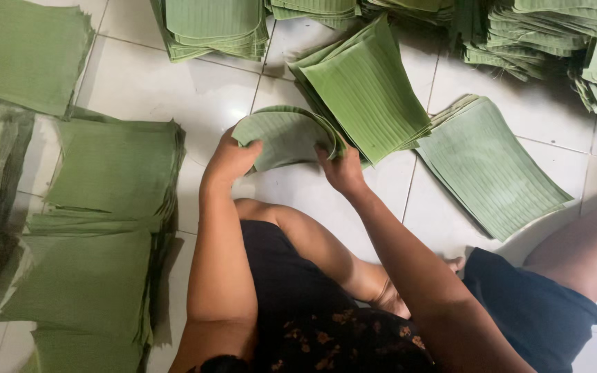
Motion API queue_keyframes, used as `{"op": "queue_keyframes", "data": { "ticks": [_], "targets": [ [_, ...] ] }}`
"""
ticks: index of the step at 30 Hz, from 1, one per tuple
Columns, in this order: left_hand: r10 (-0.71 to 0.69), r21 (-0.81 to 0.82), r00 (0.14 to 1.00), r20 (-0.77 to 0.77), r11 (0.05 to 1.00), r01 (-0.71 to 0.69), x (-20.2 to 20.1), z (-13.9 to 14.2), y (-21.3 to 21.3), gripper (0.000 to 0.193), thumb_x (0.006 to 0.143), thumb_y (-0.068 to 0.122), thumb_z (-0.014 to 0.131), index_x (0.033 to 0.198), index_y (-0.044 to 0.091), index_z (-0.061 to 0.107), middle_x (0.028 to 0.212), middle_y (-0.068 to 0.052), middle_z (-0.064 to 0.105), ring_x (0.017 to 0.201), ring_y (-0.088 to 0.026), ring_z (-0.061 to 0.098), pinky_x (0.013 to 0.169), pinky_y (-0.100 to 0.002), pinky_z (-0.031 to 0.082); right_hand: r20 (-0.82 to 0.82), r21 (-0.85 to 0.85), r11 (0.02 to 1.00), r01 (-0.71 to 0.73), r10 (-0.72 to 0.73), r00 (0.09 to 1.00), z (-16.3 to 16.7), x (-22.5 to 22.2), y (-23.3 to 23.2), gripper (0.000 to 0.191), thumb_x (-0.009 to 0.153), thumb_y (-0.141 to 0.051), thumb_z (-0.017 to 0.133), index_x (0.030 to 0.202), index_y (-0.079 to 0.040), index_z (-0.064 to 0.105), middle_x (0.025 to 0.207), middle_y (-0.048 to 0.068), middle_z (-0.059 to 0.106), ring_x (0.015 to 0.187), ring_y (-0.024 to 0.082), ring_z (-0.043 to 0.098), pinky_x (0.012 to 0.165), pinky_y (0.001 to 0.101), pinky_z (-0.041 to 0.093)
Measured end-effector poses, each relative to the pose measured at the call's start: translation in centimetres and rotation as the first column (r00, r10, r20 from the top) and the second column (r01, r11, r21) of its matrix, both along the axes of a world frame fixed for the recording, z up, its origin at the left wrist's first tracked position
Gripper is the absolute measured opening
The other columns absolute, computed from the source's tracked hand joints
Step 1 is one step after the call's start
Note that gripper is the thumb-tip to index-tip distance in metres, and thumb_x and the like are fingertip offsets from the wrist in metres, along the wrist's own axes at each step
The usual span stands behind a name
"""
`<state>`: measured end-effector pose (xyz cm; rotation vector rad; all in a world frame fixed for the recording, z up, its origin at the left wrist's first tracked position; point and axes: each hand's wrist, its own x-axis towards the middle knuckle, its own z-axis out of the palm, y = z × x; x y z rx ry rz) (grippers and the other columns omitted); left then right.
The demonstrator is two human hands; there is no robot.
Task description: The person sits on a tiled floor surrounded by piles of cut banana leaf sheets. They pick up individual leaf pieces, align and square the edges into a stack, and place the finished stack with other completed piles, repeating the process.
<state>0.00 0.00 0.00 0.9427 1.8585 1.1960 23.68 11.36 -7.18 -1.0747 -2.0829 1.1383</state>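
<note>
Leaf bundle (286, 137): small sheaf of cut green leaf pieces, bent into an arch, held up over the pale tiled floor (202, 97) between both hands. Lay directly in front of the body, at the near corner of a fanned stack (367, 90).

Left hand (229, 160): clasped on the left edge of the bundle, thumb on top, fingers beneath; bundle extended rightward from it.

Right hand (342, 169): gripped the right edge of the bundle, fingers curled up over the bent rim; bundle extended leftward and slightly above it.

Fanned stack: square leaf sheets with fine parallel ribs, set diamond-wise, just behind and right of the bundle; touching or merely overlapping, could not be told.

Flat stack (492, 166): paler sheets, on the floor right of the fanned stack, edges overlapping it.

Tall pile (115, 173): darker green sheets, left of the left arm, apart from it; further piles below it toward the lower left corner.

Upper-left sheet pile (25, 52): flat, at the frame corner.

Top-edge piles (212, 27): several stacks along the far side, extending to the upper right.

Bare leg (589, 242) with dark shorts (526, 304): lower right, near the flat stack.

Dark patterned garment (312, 311): lower centre, between the arms.
</note>
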Motion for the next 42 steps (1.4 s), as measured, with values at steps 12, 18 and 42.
{"op": "queue_keyframes", "data": {
  "ticks": [12, 18, 42],
  "targets": [
    [0.04, 0.088, 0.991, 0.127, 0.995, -0.051, -9.0, -2.9, 3.1, 0.033, 0.092, 0.018, 0.072, 0.119, 0.0, 0.071, 0.103, -0.008, 0.077, 0.09, -0.015, 0.067, 0.082, -0.033, 0.055, -0.475, -0.238, 0.965, -0.109, -0.018, 0.88, 4.9, -7.6, 2.7, 0.045, 0.096, -0.01, 0.071, 0.137, 0.001, 0.053, 0.114, 0.004, 0.068, 0.101, 0.011, 0.063, 0.087, 0.0269, 0.054],
    [0.035, 0.066, 0.989, 0.146, 0.997, -0.045, -11.0, -1.7, 6.2, 0.034, 0.089, 0.018, 0.072, 0.119, 0.002, 0.072, 0.103, -0.007, 0.077, 0.09, -0.016, 0.068, 0.082, -0.034, 0.055, -0.431, -0.239, 0.965, 0.108, -0.205, 0.879, 5.9, -7.4, 6.8, 0.034, 0.106, -0.013, 0.066, 0.135, 0.004, 0.061, 0.113, 0.009, 0.073, 0.099, 0.01, 0.066, 0.09, 0.0244, 0.057],
    [-0.015, -0.051, 0.981, -0.196, 0.999, 0.005, -12.9, -1.0, 11.7, 0.026, 0.094, 0.018, 0.068, 0.114, 0.002, 0.071, 0.098, -0.021, 0.075, 0.089, -0.035, 0.07, 0.081, -0.04, 0.053, -0.544, 0.638, 0.508, 0.578, -0.234, 0.806, 22.3, 1.7, 11.5, 0.017, 0.116, -0.001, 0.058, 0.13, 0.004, 0.066, 0.121, 0.017, 0.07, 0.108, 0.025, 0.071, 0.1, 0.0327, 0.058]
  ]
}}
